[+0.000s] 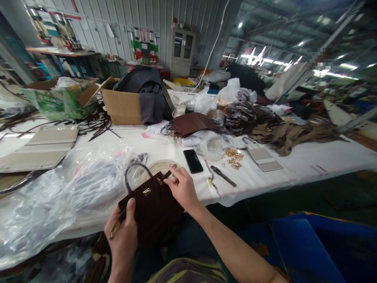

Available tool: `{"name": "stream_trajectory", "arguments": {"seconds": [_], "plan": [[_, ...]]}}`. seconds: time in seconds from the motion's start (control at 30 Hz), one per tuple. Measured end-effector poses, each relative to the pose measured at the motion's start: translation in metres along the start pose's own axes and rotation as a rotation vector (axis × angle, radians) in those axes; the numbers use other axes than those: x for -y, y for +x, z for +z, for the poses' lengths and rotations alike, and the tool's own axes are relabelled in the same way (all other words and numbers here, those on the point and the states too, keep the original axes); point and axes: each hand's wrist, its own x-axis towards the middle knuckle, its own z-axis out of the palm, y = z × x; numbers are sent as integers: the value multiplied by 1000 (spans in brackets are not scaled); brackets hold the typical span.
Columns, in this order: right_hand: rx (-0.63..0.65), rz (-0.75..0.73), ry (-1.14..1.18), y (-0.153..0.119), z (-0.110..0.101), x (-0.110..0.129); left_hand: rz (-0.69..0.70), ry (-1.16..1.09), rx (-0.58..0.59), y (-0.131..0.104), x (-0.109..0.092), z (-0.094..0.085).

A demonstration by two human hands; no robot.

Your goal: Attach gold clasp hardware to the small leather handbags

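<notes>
A dark brown handbag (150,208) with gold hardware is tilted in front of me at the table's edge, its wrapped handle (129,167) standing up. My left hand (125,228) grips the bag's left end, thumb on the front; a gold clasp (114,230) shows by its fingers. At the top right corner, my right hand (182,186) pinches a small strap or fitting with thumb and forefinger; the exact piece is partly covered by the fingers. A gold turn-lock plate (146,192) sits on the bag's front.
Right of the bag lie a phone (193,161), a dark tweezer-like tool (223,175), a pile of gold fittings (233,157) and a beige panel (263,157). Plastic bags (97,184) cover the left side. Behind stand a cardboard box (122,106) and brown leather pieces (196,124).
</notes>
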Motion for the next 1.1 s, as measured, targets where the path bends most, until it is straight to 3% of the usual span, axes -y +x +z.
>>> {"name": "stream_trajectory", "arguments": {"seconds": [0.07,0.1,0.17,0.27,0.33,0.47,0.57,0.63,0.73,0.93,1.1], "plan": [[-188,142,27,-5,-6,-6,-110,-78,-6,6,-1,-3],[-206,196,52,-6,-9,-8,-153,-108,3,8,-2,-3],[-62,211,156,-5,-12,-7,-209,-146,49,12,-7,-1],[220,103,365,2,-13,-2,-273,-157,116,15,-13,3],[234,90,451,7,-11,1,-303,-146,154,18,-13,4],[143,161,470,13,-7,2,-355,-139,195,25,-12,2],[275,225,589,13,-7,-3,-378,-138,166,29,-12,-1],[343,285,688,13,-6,-7,-389,-176,213,31,-13,-2],[301,340,723,11,-3,-11,-402,-235,310,32,-17,-4],[243,263,698,8,-9,-2,-365,-270,483,29,-30,-8],[198,243,642,4,-13,4,-330,-284,437,26,-25,-4]]}}
